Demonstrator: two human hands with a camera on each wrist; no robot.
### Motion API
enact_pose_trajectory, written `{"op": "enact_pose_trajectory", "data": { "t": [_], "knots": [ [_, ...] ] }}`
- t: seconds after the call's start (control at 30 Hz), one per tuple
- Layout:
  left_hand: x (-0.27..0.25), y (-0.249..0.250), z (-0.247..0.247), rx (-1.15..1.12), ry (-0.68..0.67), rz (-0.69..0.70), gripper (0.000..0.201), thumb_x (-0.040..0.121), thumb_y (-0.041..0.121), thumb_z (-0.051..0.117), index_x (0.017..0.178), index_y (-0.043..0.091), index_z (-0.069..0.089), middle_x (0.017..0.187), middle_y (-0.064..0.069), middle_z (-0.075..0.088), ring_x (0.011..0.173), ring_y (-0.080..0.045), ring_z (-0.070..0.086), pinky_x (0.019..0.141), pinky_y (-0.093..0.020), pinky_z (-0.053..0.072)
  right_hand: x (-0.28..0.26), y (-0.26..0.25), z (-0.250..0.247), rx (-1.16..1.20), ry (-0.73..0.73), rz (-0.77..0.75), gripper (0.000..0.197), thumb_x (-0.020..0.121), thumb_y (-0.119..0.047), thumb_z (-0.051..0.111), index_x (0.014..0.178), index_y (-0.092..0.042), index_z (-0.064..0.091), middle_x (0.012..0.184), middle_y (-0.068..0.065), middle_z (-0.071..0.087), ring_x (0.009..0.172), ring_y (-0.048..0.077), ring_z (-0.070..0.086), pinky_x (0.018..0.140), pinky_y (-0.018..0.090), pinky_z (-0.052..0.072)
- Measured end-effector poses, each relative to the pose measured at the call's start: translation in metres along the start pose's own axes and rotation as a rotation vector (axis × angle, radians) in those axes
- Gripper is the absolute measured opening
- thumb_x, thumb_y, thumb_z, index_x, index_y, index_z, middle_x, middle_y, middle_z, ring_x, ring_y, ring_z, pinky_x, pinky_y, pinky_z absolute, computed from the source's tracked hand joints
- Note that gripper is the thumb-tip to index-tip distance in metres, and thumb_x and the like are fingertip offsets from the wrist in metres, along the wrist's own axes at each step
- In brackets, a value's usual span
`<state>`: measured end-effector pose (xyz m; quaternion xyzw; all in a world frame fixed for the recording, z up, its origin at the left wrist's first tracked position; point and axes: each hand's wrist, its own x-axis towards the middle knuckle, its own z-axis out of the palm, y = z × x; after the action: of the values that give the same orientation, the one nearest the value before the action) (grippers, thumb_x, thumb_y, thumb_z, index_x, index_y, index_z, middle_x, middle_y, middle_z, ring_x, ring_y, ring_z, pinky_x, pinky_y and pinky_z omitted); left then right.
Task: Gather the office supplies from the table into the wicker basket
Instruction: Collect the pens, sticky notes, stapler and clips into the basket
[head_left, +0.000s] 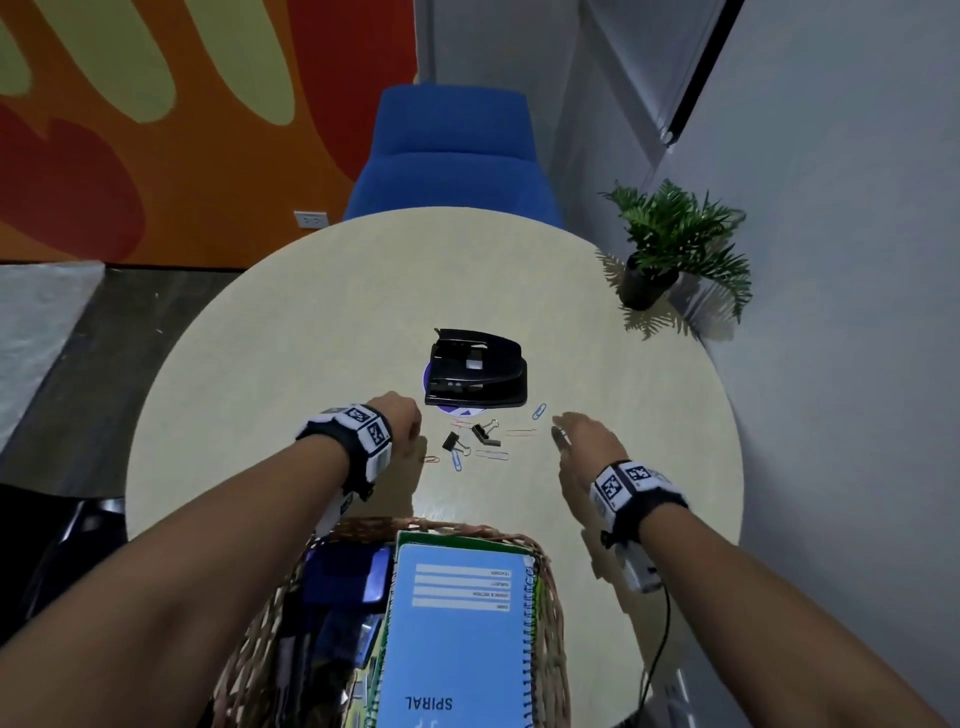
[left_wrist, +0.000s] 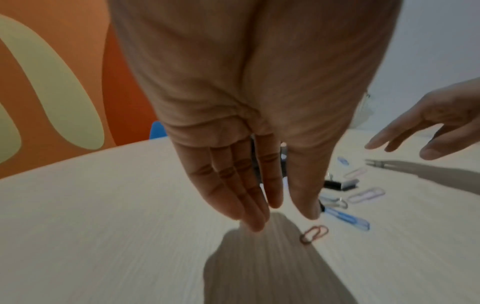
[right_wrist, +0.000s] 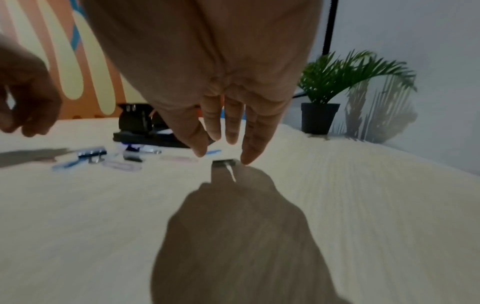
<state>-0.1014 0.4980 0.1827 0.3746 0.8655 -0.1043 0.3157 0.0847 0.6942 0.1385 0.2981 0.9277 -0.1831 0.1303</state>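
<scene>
Head view: left hand and right hand, both released and holding nothing, flank scattered paper clips and binder clips on the round table; hole punch beyond them; wicker basket nearer the body, holding a spiral notebook.

Left wrist view: straight fingers above a red paper clip.

Right wrist view: relaxed fingertips just over a small binder clip; potted plant to their right.

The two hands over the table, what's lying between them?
In the head view, a scatter of paper clips and two black binder clips lies on the table between the left hand and right hand, just in front of the hole punch.
</scene>
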Motion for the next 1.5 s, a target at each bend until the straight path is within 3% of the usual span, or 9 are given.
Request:
{"op": "enact_pose_trajectory", "data": {
  "t": [0.2,0.43,0.63,0.73,0.87,1.0,1.23,1.37,1.5],
  "knots": [
    [0.033,0.012,0.018,0.136,-0.058,0.06,0.017,0.078,0.02,0.068,0.092,0.011,0.066,0.099,-0.014,0.066,0.092,-0.029,0.062,0.085,-0.036,0.051,0.004,-0.001,0.03,-0.113,0.028,-0.077,0.034,0.082,0.007,0.051,0.112,-0.005,0.062,0.127,0.011,0.053,0.111,0.032,0.051,0.077,0.038,0.051],
    [0.039,0.028,0.011,0.237,-0.115,0.087,0.017,0.082,0.014,0.062,0.07,0.013,0.051,0.06,0.001,0.039,0.077,-0.024,0.049,0.07,-0.029,0.04,0.002,0.001,0.033,-0.049,0.089,-0.033,0.033,0.08,0.01,0.05,0.105,-0.008,0.063,0.104,0.013,0.06,0.084,0.033,0.06,0.06,0.029,0.036],
    [0.041,0.022,0.01,0.222,-0.126,0.127,0.016,0.077,0.019,0.066,0.066,0.016,0.054,0.064,-0.004,0.049,0.07,-0.026,0.05,0.066,-0.032,0.048,-0.001,-0.008,0.023,-0.056,0.089,0.024,0.025,0.086,-0.004,0.049,0.106,-0.015,0.058,0.104,0.008,0.063,0.085,0.031,0.062,0.062,0.028,0.038],
    [0.016,0.024,-0.009,0.017,0.024,0.13,0.009,0.084,0.019,0.059,0.081,0.011,0.061,0.083,-0.013,0.061,0.078,-0.03,0.056,0.074,-0.033,0.048,-0.006,-0.021,0.01,0.021,0.071,0.028,0.027,0.086,-0.01,0.051,0.111,-0.018,0.058,0.108,0.007,0.066,0.092,0.032,0.063,0.068,0.031,0.042],
    [-0.03,0.002,-0.026,-0.287,0.253,0.138,0.022,0.083,0.013,0.064,0.105,0.018,0.065,0.087,-0.001,0.069,0.082,-0.021,0.063,0.081,-0.032,0.05,-0.015,-0.05,-0.013,0.153,0.017,-0.043,0.024,0.082,-0.01,0.056,0.104,-0.017,0.065,0.103,0.011,0.07,0.094,0.034,0.063,0.079,0.035,0.051],
    [-0.084,-0.025,-0.004,-0.493,0.359,0.097,0.009,0.087,0.012,0.061,0.09,0.016,0.068,0.074,0.005,0.064,0.069,-0.018,0.063,0.077,-0.03,0.05,-0.036,-0.1,-0.024,0.379,0.006,-0.161,0.018,0.087,-0.004,0.053,0.091,-0.011,0.07,0.09,0.007,0.07,0.063,0.006,0.057,0.058,0.014,0.044],
    [-0.16,-0.059,0.066,-0.571,0.17,-0.016,0.015,0.075,0.015,0.069,0.081,0.029,0.067,0.076,0.003,0.072,0.074,-0.015,0.066,0.07,-0.027,0.048,-0.091,-0.181,0.006,0.372,-0.276,-0.378,0.021,0.081,-0.005,0.055,0.08,-0.018,0.07,0.082,0.008,0.074,0.075,0.021,0.064,0.071,0.023,0.05],
    [-0.181,-0.065,0.094,-0.559,0.008,-0.028,0.014,0.069,0.019,0.077,0.076,0.028,0.069,0.071,0.009,0.073,0.072,-0.005,0.068,0.072,-0.026,0.052,-0.109,-0.2,0.022,0.395,-0.341,-0.419,0.02,0.081,0.003,0.054,0.082,-0.006,0.072,0.082,0.012,0.075,0.078,0.022,0.07,0.077,0.026,0.053],
    [-0.182,-0.08,0.107,-0.55,0.079,-0.067,0.017,0.072,0.02,0.074,0.073,0.034,0.066,0.075,0.011,0.072,0.077,-0.004,0.066,0.077,-0.027,0.053,-0.118,-0.207,0.033,0.426,-0.437,-0.441,0.017,0.083,0.004,0.056,0.085,-0.004,0.071,0.078,0.009,0.069,0.074,0.02,0.064,0.083,0.041,0.058]
  ]
}}
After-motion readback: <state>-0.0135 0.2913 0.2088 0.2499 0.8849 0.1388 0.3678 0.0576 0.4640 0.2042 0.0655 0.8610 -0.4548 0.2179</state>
